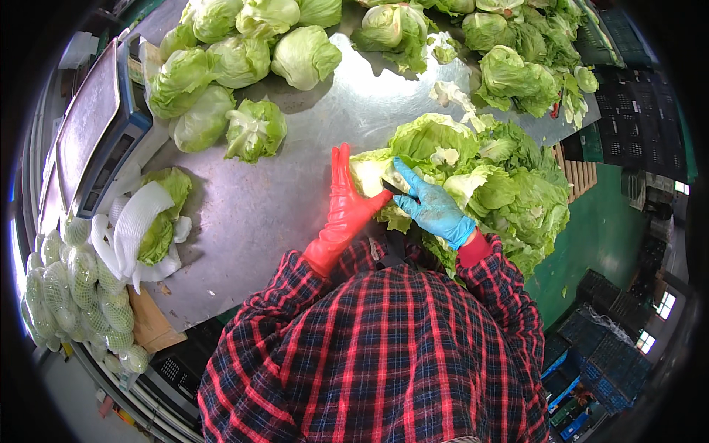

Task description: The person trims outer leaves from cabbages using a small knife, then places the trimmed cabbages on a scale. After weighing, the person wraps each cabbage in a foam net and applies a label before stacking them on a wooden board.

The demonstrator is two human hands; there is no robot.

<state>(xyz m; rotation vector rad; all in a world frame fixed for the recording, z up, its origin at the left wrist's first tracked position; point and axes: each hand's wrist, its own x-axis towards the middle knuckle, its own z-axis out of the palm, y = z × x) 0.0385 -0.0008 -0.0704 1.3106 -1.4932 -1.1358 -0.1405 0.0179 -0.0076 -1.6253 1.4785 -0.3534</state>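
A pale, partly trimmed lettuce head (365, 171) sits at the metal table's near side, in front of my body. My left hand (350, 207), in a red rubber glove, cradles it from the left, fingers straight along its side and thumb beneath. In a blue disposable glove, my right hand (435, 207) holds a small knife (394, 189) with a dark handle; its blade lies against the lettuce and is mostly hidden. Right of that hand, loose outer lettuce leaves (515, 194) form a large pile over the table edge.
Several lettuce heads (243, 58) stand at the back left, more (504, 72) at the back right. A weighing scale (105, 127) is on the left. Near it lie a lettuce in white foam netting (141, 221) and a stack of wrapped, netted heads (83, 293). Black crates (637, 116) stand right.
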